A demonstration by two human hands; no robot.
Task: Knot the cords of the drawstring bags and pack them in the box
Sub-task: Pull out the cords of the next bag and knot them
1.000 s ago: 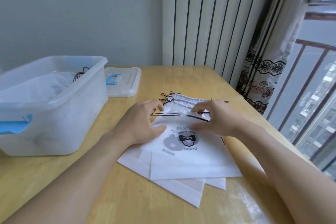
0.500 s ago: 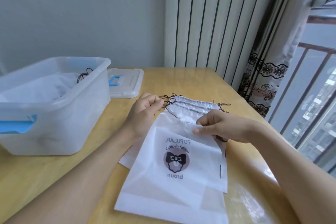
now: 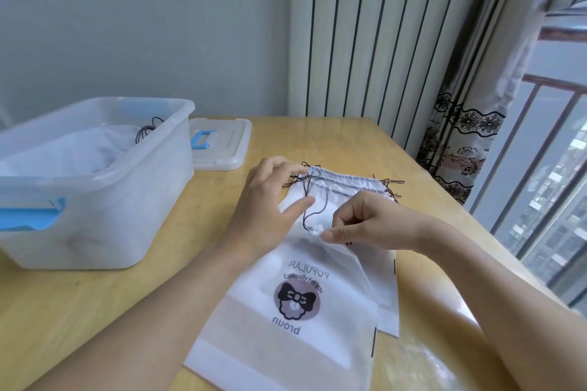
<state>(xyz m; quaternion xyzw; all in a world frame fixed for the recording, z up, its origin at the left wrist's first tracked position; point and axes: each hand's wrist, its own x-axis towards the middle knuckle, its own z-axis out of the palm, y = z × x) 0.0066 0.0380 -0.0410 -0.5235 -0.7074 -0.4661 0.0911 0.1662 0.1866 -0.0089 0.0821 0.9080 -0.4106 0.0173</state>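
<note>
A white drawstring bag [image 3: 295, 320] with a bear-and-bow print lies on top of a small stack of like bags [image 3: 346, 184] on the wooden table. Its neck is gathered into a bunch near the middle. My right hand [image 3: 365, 222] pinches that gathered neck. My left hand [image 3: 270, 200] holds the dark cord [image 3: 306, 200], which runs from its fingertips down to the bunched neck. The clear plastic box [image 3: 95, 187] with blue latches stands at the left and has white bags with dark cords inside.
The box's clear lid [image 3: 222, 143] with a blue handle lies flat behind the box. A white ribbed radiator [image 3: 365, 35] stands behind the table. A patterned curtain [image 3: 460, 136] and a window railing are on the right, past the table edge.
The top bag has slid toward me off the stack, and its neck has gone from flat to bunched. My left hand pulled the cord away while my right hand moved to the gathered neck.
</note>
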